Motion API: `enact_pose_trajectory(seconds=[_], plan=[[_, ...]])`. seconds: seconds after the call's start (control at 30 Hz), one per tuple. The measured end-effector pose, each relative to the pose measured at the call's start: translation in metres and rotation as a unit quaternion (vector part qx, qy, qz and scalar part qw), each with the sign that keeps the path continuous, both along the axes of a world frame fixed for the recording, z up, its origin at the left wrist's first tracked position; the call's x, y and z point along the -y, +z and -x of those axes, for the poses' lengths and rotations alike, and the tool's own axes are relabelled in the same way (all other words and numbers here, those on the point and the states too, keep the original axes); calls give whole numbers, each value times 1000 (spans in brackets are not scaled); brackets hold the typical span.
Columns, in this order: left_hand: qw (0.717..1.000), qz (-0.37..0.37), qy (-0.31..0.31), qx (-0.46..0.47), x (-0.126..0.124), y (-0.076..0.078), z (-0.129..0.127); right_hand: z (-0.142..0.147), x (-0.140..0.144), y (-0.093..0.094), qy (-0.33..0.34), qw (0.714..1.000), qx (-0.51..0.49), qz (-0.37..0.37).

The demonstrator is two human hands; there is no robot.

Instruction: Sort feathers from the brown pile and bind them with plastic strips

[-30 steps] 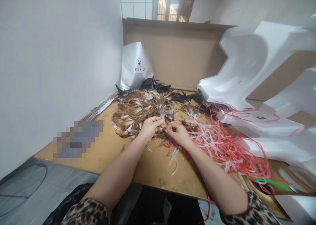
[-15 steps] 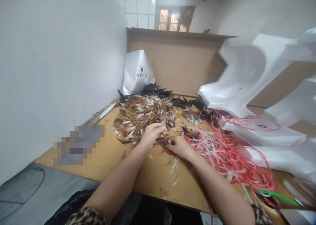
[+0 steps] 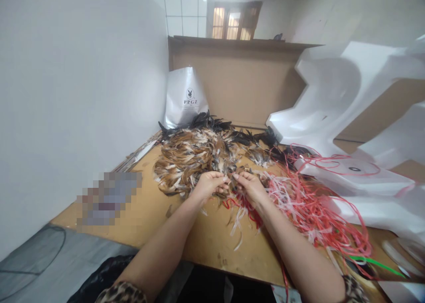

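Observation:
My left hand (image 3: pixel 211 184) and my right hand (image 3: pixel 249 187) are close together over the table, each in a fingertip pinch. What looks like a small brown feather sits between their fingertips, partly hidden by the fingers. Just beyond my left hand spreads a large pile of brown and white feathers (image 3: pixel 184 154), with black feathers (image 3: pixel 212 122) along its back edge. Red strands (image 3: pixel 254 214) hang or lie beneath my right hand. A loose white strip (image 3: pixel 237 225) is on the table in front of the hands. To the right is a tangled heap of pink and white ribbons (image 3: pixel 292 201).
A silver-white bag (image 3: pixel 186 99) stands behind the feathers, against a cardboard panel (image 3: pixel 239 81). White foam pieces (image 3: pixel 332 99) rise on the right, with pink cord lying over one. A green strip (image 3: pixel 378 264) lies at the right front. The left wall borders the table (image 3: pixel 146 214).
My right hand has moved up and slightly right, and its fingertips now come close to those of my left hand. More red strands show under it. My left hand has shifted slightly right.

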State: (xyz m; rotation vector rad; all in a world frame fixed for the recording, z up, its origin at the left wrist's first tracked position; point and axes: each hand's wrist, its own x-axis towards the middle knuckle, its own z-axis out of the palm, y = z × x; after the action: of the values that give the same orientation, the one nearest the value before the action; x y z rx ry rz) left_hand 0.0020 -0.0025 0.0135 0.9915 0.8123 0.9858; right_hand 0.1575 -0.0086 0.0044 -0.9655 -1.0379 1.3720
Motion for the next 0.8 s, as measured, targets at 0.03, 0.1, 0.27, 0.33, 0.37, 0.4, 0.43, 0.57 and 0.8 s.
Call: enact_pose_trajectory(seconds=[0.03,0.1,0.27,0.33,0.37,0.4,0.43,0.57,0.8], plan=[[1000,-1,-4,-5,0,-1,-1,1,0,0,-8,1000,-1,-8],[1000,-2,-15,-12,0,-2,-1,4,1,0,-24,999,7,-24],[999,8,-39,-22,1,-3,-3,9,5,0,-44,997,50,-48],[998,11,-46,-29,2,-1,-3,10,6,0,-47,996,59,-51],[998,12,-50,-34,3,0,-3,11,7,0,-48,996,63,-52],[998,13,-53,-39,3,1,-4,11,7,0,-48,995,66,-52],[997,12,-56,-45,4,1,-4,11,8,0,-48,995,69,-52],[997,1,-48,-57,3,1,-5,11,6,-1,-42,994,93,-48],[999,-34,8,-32,-3,-7,-3,-12,10,31,-46,959,257,-110]])
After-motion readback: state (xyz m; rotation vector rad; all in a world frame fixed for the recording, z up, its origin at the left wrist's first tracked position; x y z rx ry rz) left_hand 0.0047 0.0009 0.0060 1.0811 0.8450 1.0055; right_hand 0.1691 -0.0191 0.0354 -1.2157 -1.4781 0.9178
